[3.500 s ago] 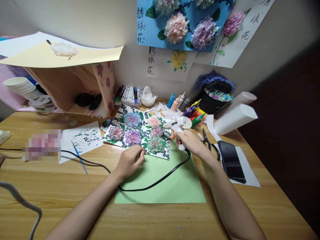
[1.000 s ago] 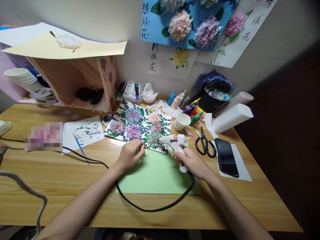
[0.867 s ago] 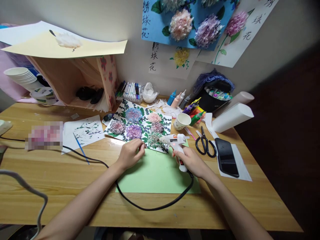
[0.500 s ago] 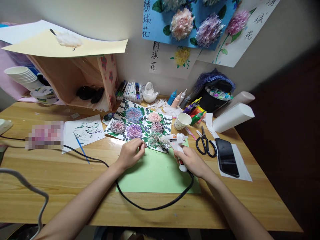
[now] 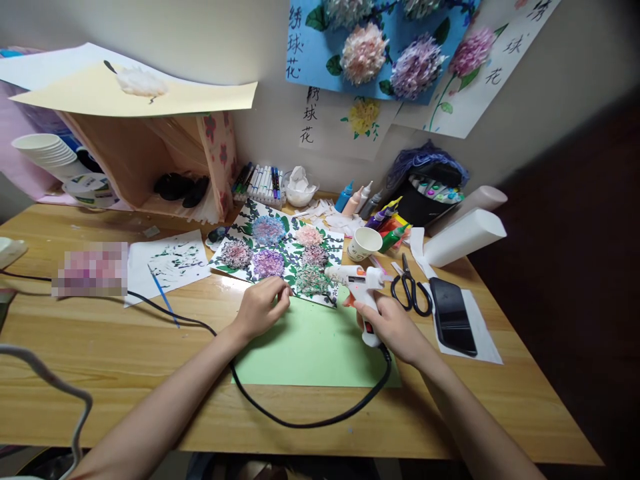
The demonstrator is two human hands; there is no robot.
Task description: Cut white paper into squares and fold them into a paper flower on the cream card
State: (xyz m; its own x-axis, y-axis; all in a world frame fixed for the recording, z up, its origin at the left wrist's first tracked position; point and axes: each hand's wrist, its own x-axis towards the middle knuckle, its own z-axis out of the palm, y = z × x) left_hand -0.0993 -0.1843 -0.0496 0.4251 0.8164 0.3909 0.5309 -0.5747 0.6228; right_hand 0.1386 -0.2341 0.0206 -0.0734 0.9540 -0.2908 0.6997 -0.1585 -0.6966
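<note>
At a cluttered wooden desk [image 5: 75,347], a person works over a flower collage [image 5: 280,257], the landmark for everything around it. Left of the collage lie a paint-dabbed sheet [image 5: 173,260] and a thin blue brush [image 5: 163,303]. At the collage's near edge, the left hand [image 5: 260,310] rests with its fingers curled and pinched together at the tips, seemingly steadying the sheet; whether it pinches anything cannot be told. Below the collage spreads a green sheet of paper [image 5: 310,350], probably to shield the desk, with a black cord [image 5: 300,421] looping across it. At the collage's right corner, the right hand [image 5: 393,327] is wrapped firmly round the grip of a white glue gun [image 5: 363,287], its nozzle aimed leftward at the nearest paper bloom. Right of the collage stand a paper cup [image 5: 363,243], scissors [image 5: 410,290] and a dark phone [image 5: 450,317].
</note>
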